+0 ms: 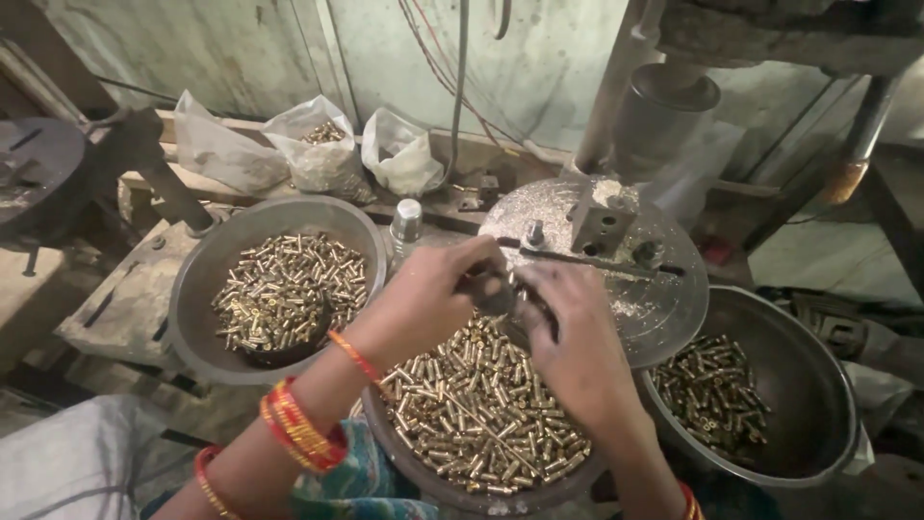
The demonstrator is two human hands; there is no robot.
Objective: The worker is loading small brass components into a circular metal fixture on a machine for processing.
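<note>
Grimy pale walls back a cluttered workshop counter [115,299] with three white plastic bags [318,149] of brass parts along the rear. Both hands meet above the middle metal bowl [414,462], heaped with small brass pieces [481,409]. Left hand [438,289] and right hand [568,327] pinch together at a small dark part [496,294] between the fingertips, each grip narrow around it. Just beyond them sits the round press table [654,308] with a metal fixture block [602,226]. Left bowl [202,279] and right bowl [818,385] flank the middle one, each holding more brass pieces.
</note>
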